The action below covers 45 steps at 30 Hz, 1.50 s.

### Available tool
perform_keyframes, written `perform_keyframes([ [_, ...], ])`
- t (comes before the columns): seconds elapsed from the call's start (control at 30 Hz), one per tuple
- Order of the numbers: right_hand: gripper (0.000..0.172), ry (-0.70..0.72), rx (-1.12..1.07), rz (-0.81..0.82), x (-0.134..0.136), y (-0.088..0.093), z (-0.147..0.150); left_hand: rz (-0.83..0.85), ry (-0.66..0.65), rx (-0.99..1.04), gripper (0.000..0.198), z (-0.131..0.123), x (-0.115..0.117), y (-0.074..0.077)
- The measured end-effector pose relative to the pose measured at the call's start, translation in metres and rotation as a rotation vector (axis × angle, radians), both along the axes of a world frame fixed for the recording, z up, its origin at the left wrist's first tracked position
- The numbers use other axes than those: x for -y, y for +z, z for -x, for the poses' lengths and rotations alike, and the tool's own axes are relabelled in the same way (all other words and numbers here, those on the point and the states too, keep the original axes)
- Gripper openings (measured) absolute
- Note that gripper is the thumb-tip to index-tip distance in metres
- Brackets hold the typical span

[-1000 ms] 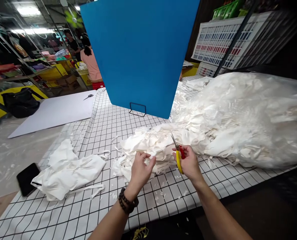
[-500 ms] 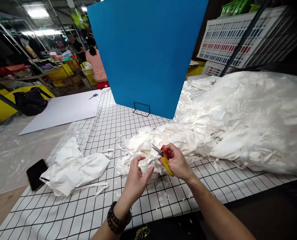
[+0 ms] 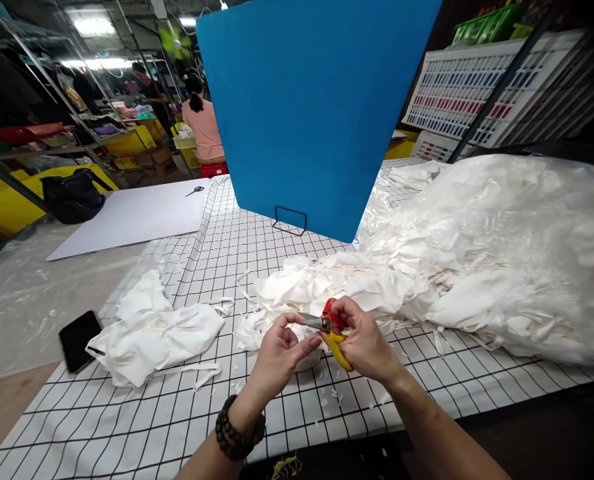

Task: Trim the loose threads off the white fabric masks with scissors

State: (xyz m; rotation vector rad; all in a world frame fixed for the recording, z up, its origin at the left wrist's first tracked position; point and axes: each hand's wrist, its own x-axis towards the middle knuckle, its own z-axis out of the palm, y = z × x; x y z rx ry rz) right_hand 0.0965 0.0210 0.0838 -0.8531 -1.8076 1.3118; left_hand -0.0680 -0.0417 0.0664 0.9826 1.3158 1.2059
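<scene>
My right hand [image 3: 369,340] grips the red and yellow handles of small scissors [image 3: 335,337], whose blades point left. Beside the blade tips is my left hand [image 3: 284,347], its fingers curled and thumb toward the scissors; what it pinches, if anything, is too small to make out. Behind both hands lies a heap of white fabric pieces [image 3: 337,280] with thin straps. Another white fabric piece [image 3: 161,333] rests on the checkered cloth [image 3: 217,413] to the left. Small white scraps [image 3: 334,397] are scattered below my hands.
A blue board [image 3: 311,120] stands behind the heap, near a black wire stand [image 3: 290,220]. A big clear plastic bag [image 3: 537,253] of white fabric fills the right. A black phone [image 3: 79,341], dark scissors [image 3: 195,191] and a black bag [image 3: 73,195] are left. A person [image 3: 204,127] is beyond.
My left hand's fingers have drawn closer together and now meet the scissor blades. The scissors have turned slightly and their blades look closer together. The whole view has shifted a little.
</scene>
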Motion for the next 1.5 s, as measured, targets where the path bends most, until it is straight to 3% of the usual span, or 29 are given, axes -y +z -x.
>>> perform_keyframes([
  [0.1,0.023,-0.023,0.067,-0.093,0.002,0.001,-0.002,0.001,-0.08,0.145,0.038,-0.002,-0.004,0.0],
  [0.3,0.018,-0.087,0.184,-0.39,0.002,-0.003,-0.003,0.135,-0.04,0.328,0.04,-0.005,-0.003,0.001],
  [0.5,0.022,-0.069,0.184,-0.381,0.0,-0.006,-0.01,0.37,-0.223,0.667,0.03,0.0,-0.004,-0.011],
  [0.77,0.024,-0.019,0.14,-0.199,-0.003,-0.005,-0.016,0.364,-0.274,0.591,0.038,-0.003,-0.009,-0.017],
  [1.07,0.028,-0.11,-0.063,-0.004,-0.003,-0.009,-0.017,0.196,-0.322,0.303,0.036,-0.013,0.002,0.003],
  [1.3,0.037,-0.144,-0.201,0.204,0.006,-0.017,-0.008,-0.258,0.042,-0.228,0.029,-0.017,0.012,0.015],
  [1.5,0.037,-0.113,-0.16,0.254,0.009,-0.017,-0.025,-0.191,-0.128,0.139,0.023,-0.026,0.009,0.007],
])
